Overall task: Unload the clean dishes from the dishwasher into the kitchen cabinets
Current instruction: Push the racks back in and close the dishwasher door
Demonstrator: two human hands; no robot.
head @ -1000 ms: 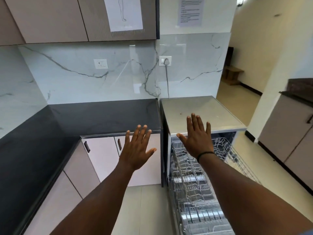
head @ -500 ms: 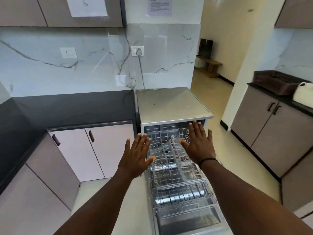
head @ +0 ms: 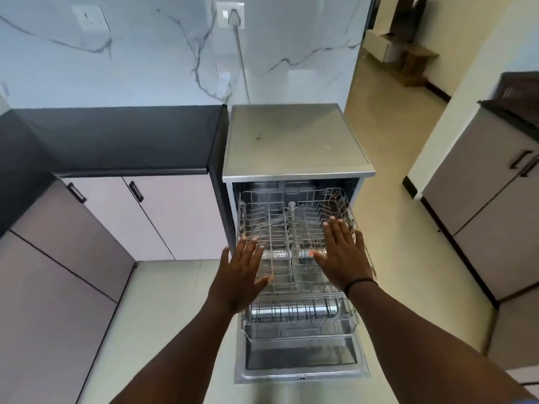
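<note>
Marble-veined backsplash (head: 145, 53), wall socket (head: 233, 15) with plugged cord, possibly a wooden stool (head: 414, 61) beyond.

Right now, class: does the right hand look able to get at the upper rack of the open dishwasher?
Probably yes. The right hand hovers open over the pulled-out upper rack, with the dishwasher door down and nothing visible between them. Whether it touches the wire cannot be told.

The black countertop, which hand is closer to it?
Left. The left hand hovers nearer the black countertop; the right hand is over the rack, farther right.
</note>
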